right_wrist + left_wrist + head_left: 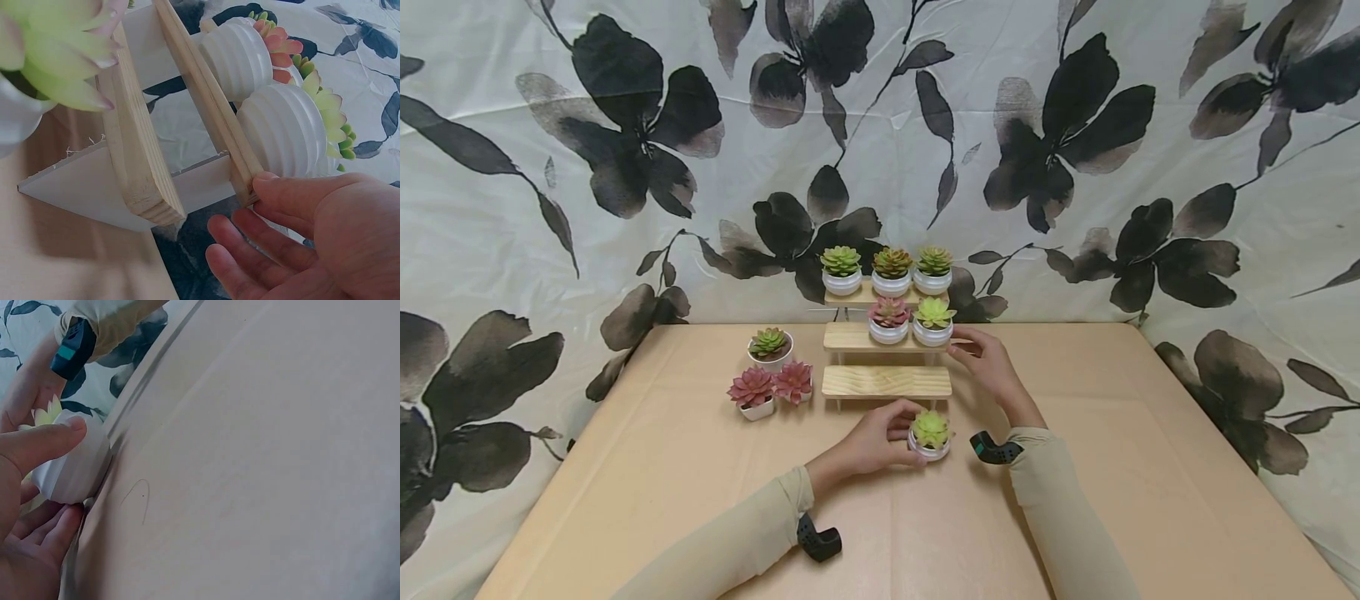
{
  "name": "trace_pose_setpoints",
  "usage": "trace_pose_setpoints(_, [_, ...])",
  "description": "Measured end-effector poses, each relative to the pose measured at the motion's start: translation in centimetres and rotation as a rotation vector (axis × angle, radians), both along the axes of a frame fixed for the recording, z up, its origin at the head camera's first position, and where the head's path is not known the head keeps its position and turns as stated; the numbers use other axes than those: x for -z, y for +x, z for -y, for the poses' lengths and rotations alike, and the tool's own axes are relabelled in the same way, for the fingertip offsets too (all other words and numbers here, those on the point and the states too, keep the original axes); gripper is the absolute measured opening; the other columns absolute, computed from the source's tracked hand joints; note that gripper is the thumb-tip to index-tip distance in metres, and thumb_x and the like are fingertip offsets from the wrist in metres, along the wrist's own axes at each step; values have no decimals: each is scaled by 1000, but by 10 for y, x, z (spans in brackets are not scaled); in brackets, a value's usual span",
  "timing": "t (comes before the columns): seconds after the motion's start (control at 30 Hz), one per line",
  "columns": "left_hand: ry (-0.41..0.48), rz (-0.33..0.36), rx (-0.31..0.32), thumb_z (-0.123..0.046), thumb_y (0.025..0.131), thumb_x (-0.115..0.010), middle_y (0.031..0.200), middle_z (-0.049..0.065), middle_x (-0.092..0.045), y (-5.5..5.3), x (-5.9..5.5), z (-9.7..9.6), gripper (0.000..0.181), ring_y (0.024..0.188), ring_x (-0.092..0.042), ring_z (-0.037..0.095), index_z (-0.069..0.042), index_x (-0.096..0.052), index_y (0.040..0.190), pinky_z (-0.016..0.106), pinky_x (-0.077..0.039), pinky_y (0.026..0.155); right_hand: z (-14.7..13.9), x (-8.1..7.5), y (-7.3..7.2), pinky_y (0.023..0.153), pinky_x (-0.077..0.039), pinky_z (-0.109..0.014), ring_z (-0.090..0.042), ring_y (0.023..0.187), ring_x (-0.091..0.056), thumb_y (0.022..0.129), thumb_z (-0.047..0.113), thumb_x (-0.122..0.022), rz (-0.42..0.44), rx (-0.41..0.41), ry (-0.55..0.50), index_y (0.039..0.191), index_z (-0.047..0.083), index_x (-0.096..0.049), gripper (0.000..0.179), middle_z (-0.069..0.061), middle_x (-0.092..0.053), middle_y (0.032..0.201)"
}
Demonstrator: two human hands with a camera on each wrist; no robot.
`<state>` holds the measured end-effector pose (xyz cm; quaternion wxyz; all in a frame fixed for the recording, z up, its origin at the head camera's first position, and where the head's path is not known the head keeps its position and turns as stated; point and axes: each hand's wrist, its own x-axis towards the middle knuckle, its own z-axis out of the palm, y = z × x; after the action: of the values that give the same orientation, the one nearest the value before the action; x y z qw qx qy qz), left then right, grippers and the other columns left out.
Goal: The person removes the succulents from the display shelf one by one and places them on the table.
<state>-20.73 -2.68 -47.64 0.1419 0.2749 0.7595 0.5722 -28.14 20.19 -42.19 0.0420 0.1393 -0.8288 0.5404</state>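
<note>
In the head view my left hand (pixel 880 437) holds a light green potted succulent (pixel 930 429) at the table, in front of a three-step wooden plant stand (pixel 887 382). Its white pot (pixel 78 459) sits between thumb and fingers in the left wrist view. My right hand (pixel 988 367) is at the right end of the stand's middle step (pixel 212 106); thumb and index finger pinch that end, the other fingers loosely bent below. On this step stand a reddish succulent (pixel 889 321) and a yellow-green succulent (pixel 934 322), both in ribbed white pots.
Three potted succulents stand on the top step, including a reddish-green one (pixel 892 273). Left of the stand are a green succulent (pixel 770 346) in a round pot and two pink succulents, one of them in front (pixel 752 390). A floral cloth (pixel 887 142) hangs behind the table (pixel 700 467).
</note>
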Motion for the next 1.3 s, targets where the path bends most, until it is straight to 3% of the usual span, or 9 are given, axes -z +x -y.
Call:
trace_pose_setpoints(0.4, [78,5,-10,-5,70,-84,130,15,-59,0,-6,7,66,121,-59,29,-2,-54,129,34,-49,107,1,1,-1,106,-49,-48,-37,122,-57,95,12,-61,19,17,5,134,2,-54,41,-20,-54,137])
trace_pose_setpoints(0.7, [71,-8,-45,-11,73,-83,125,9,-63,-1,-13,13,58,117,-62,23,-4,-57,125,29,-51,104,1,1,-1,105,-49,-48,-37,123,-56,95,13,-60,27,22,9,135,2,-54,41,-20,-54,138])
trace_pose_setpoints(0.9, [67,-17,-63,-11,78,-80,128,16,-61,-3,-19,17,55,120,-60,29,-3,-56,127,26,-51,103,2,1,0,105,-49,-48,-37,122,-57,95,11,-60,8,17,5,133,1,-54,40,-20,-54,137])
trace_pose_setpoints(1.3, [120,-97,-170,-7,79,-78,125,19,-60,-7,-38,24,52,118,-61,31,0,-55,126,32,-52,103,1,1,1,105,-49,-48,-38,123,-56,95,13,-60,13,11,2,135,2,-53,42,-21,-53,138])
